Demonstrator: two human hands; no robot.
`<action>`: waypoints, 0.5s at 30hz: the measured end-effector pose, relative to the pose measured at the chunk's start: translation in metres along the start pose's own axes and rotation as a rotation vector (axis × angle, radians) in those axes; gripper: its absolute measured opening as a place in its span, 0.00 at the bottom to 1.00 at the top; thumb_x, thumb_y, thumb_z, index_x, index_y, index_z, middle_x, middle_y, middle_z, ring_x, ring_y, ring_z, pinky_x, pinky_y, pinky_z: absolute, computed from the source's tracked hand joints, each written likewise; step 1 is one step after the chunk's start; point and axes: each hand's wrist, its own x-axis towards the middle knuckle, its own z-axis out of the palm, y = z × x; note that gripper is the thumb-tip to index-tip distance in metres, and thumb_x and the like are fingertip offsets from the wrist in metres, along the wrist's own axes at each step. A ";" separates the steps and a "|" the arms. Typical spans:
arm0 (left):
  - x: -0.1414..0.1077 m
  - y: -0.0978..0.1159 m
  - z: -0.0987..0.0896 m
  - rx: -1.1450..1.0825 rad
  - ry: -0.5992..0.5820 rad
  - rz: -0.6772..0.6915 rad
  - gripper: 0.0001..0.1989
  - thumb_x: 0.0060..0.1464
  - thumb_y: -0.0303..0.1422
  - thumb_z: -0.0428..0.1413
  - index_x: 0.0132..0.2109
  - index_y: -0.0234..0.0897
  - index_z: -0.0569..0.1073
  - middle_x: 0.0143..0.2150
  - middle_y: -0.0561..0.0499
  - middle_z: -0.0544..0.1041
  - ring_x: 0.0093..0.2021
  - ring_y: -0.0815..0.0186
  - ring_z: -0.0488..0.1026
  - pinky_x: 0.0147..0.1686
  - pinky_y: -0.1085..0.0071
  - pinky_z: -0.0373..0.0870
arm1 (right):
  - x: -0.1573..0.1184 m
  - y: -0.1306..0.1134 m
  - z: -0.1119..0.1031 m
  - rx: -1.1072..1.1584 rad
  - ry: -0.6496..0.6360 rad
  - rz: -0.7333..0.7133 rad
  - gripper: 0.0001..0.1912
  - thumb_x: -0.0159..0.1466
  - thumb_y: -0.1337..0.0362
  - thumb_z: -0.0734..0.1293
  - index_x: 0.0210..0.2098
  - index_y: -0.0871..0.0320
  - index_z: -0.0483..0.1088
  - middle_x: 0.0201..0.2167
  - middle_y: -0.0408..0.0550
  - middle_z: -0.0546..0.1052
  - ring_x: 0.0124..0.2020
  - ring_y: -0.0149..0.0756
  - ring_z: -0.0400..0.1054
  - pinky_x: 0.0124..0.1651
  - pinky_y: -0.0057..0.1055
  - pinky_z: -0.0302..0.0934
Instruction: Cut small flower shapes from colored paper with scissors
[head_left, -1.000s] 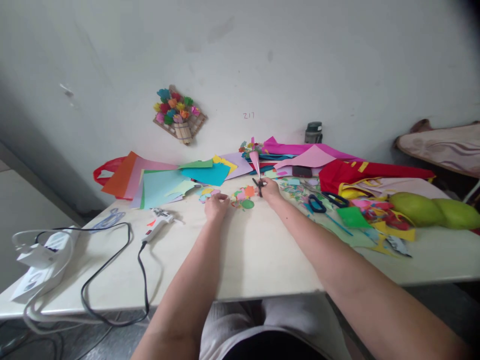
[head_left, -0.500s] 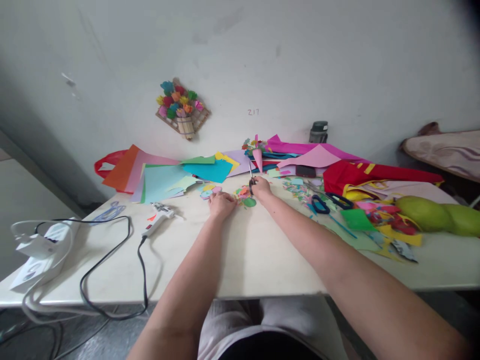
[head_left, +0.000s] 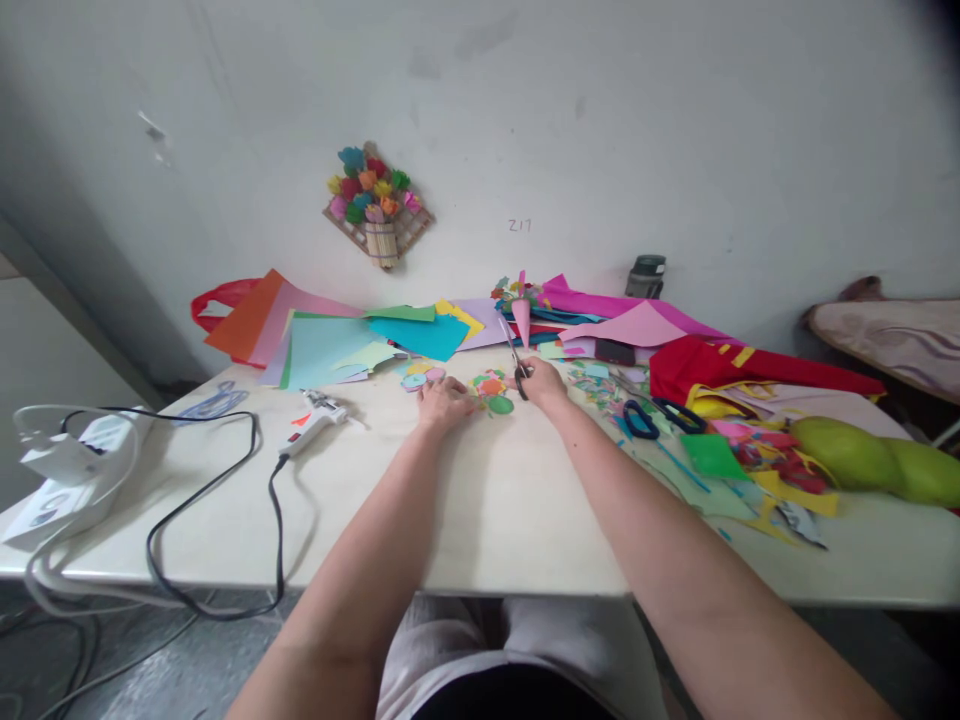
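Note:
My right hand [head_left: 544, 384] is closed round the dark handles of a pair of scissors [head_left: 511, 343], whose blades point up and away. My left hand [head_left: 444, 402] rests low over the table, fingers toward small paper pieces; whether it grips anything is too small to tell. Between the hands lie an orange paper flower [head_left: 491, 385] and a green paper circle [head_left: 500, 405]. Pastel paper flowers [head_left: 414, 381] sit just beyond my left hand. A pink paper cone [head_left: 522, 322] with small paper flowers stands behind the scissors.
A white glue gun [head_left: 307, 430] with a black cord lies at left, near a power strip [head_left: 75, 490]. Coloured sheets [head_left: 330, 345] lie along the wall. Blue-handled scissors [head_left: 641, 420], scraps, red cloth [head_left: 720, 370] and a green object [head_left: 847, 450] are at right.
My right hand has moved a little to the right with the scissors, uncovering more of the orange flower. The whole view has shifted slightly.

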 end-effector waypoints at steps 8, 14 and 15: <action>-0.007 0.007 -0.002 -0.077 -0.030 0.144 0.09 0.41 0.30 0.57 0.32 0.41 0.79 0.43 0.45 0.77 0.53 0.49 0.63 0.53 0.59 0.56 | -0.009 -0.005 -0.004 -0.213 -0.172 -0.204 0.24 0.46 0.60 0.73 0.44 0.52 0.69 0.37 0.44 0.77 0.39 0.39 0.70 0.39 0.31 0.57; -0.005 0.006 0.003 -0.132 -0.076 0.209 0.08 0.40 0.28 0.56 0.27 0.43 0.79 0.38 0.49 0.79 0.47 0.54 0.68 0.52 0.63 0.59 | -0.014 -0.011 -0.001 -0.297 -0.210 -0.251 0.22 0.48 0.62 0.71 0.44 0.52 0.68 0.36 0.43 0.77 0.40 0.40 0.70 0.45 0.35 0.54; -0.005 0.005 0.003 -0.141 -0.070 0.213 0.07 0.40 0.28 0.56 0.27 0.43 0.79 0.38 0.48 0.79 0.47 0.54 0.69 0.52 0.63 0.59 | -0.015 -0.012 -0.001 -0.288 -0.214 -0.243 0.22 0.48 0.63 0.70 0.44 0.52 0.69 0.37 0.43 0.77 0.40 0.40 0.70 0.44 0.35 0.55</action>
